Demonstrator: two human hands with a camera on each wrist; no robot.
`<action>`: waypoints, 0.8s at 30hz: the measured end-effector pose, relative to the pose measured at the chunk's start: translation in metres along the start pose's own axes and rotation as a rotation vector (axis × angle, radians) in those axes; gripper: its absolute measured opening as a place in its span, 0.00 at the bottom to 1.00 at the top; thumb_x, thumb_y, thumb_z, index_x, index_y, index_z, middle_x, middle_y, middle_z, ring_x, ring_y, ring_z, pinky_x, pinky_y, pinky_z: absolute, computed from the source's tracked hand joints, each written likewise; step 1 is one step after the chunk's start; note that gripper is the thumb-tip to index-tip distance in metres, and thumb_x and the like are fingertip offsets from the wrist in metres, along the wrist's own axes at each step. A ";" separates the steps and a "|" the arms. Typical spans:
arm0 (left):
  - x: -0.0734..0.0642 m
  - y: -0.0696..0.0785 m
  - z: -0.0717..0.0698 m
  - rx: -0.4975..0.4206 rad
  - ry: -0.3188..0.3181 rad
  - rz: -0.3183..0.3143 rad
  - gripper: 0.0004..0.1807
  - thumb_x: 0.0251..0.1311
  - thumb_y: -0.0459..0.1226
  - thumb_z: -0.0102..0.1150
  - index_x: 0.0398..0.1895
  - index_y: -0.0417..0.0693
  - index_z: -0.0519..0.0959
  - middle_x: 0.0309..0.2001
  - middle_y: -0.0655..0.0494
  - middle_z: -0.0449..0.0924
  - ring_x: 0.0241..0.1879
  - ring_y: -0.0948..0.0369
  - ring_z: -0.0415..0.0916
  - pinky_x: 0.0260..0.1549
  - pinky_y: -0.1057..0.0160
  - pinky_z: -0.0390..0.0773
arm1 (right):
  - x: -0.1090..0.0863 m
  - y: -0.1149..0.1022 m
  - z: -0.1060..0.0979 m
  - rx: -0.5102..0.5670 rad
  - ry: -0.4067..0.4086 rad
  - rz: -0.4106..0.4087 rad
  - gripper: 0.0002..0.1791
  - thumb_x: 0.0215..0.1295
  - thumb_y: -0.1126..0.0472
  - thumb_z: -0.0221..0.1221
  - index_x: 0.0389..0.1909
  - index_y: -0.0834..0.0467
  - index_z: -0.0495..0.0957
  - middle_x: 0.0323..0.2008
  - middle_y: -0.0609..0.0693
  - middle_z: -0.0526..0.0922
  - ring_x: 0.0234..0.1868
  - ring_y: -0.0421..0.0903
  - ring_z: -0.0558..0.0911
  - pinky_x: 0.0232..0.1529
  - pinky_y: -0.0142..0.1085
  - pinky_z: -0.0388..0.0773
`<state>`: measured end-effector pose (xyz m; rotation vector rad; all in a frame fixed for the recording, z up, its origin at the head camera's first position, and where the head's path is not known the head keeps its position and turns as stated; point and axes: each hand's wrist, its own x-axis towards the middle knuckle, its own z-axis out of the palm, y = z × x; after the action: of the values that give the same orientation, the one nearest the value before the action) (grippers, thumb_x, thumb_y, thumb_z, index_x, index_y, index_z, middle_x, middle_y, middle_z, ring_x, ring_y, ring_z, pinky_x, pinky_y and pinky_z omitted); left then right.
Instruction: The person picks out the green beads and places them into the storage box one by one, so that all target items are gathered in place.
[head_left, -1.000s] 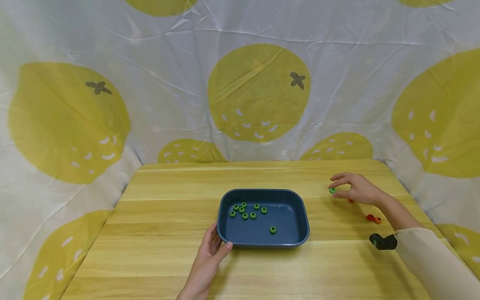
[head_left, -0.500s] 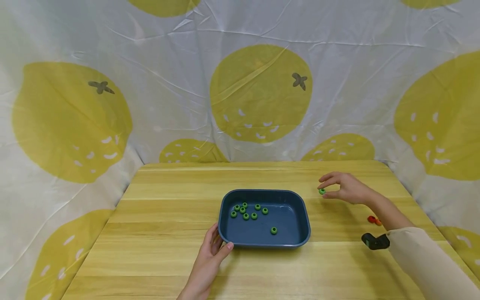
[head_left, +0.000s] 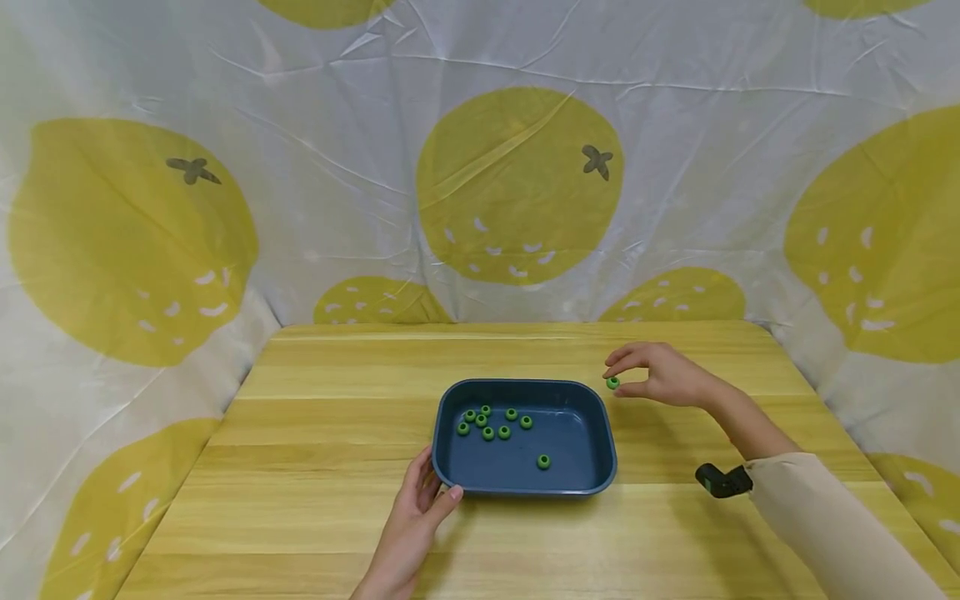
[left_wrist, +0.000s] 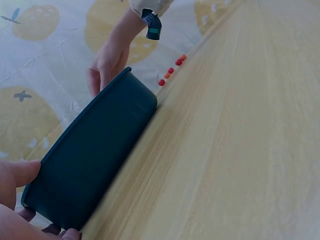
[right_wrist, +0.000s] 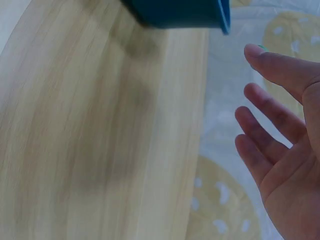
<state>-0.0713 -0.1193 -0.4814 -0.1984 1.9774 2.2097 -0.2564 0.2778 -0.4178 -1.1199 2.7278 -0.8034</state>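
In the head view my right hand (head_left: 663, 377) pinches a green bead (head_left: 612, 383) between thumb and fingertips, just beyond the right end of a dark blue tray (head_left: 581, 425). Only a sliver of that bead shows past the thumb in the right wrist view. My left hand (head_left: 412, 517) grips the tray's near left corner, thumb on the rim and fingers against the side. Inside the tray several green beads cluster at the left, and a single green bead (head_left: 543, 462) lies closer to the near wall.
Several red and orange beads (left_wrist: 170, 70) sit on the wooden table (head_left: 315, 467) beyond the tray in the left wrist view; the right arm hides them in the head view. A lemon-print curtain (head_left: 360, 167) hangs behind the table. A black device (head_left: 723, 481) is on the right wrist.
My right hand has carried the pinched green bead leftward towards the tray. The red and orange beads have gone out of sight behind the arm. The left hand has kept its grip.
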 end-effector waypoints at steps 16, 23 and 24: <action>0.001 0.000 -0.001 -0.015 0.001 0.001 0.43 0.71 0.36 0.64 0.82 0.45 0.51 0.80 0.40 0.49 0.78 0.41 0.46 0.70 0.45 0.64 | 0.041 -0.044 0.017 0.051 -0.068 -0.142 0.13 0.67 0.60 0.70 0.51 0.59 0.88 0.47 0.45 0.86 0.47 0.48 0.84 0.50 0.53 0.83; 0.001 0.001 -0.002 -0.009 0.000 0.002 0.43 0.71 0.37 0.64 0.82 0.46 0.51 0.80 0.41 0.50 0.78 0.41 0.47 0.70 0.43 0.63 | 0.061 -0.061 0.034 0.055 -0.153 -0.207 0.14 0.68 0.61 0.69 0.52 0.61 0.88 0.44 0.44 0.86 0.42 0.38 0.83 0.44 0.38 0.84; 0.001 0.001 -0.002 -0.007 -0.002 0.004 0.43 0.71 0.37 0.64 0.82 0.47 0.51 0.80 0.41 0.50 0.78 0.41 0.47 0.70 0.43 0.62 | 0.064 -0.063 0.036 0.049 -0.160 -0.215 0.13 0.68 0.62 0.69 0.52 0.61 0.88 0.44 0.44 0.86 0.42 0.38 0.83 0.43 0.37 0.84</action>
<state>-0.0722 -0.1211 -0.4811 -0.1935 1.9704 2.2191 -0.2537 0.1820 -0.4100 -1.4184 2.4742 -0.7635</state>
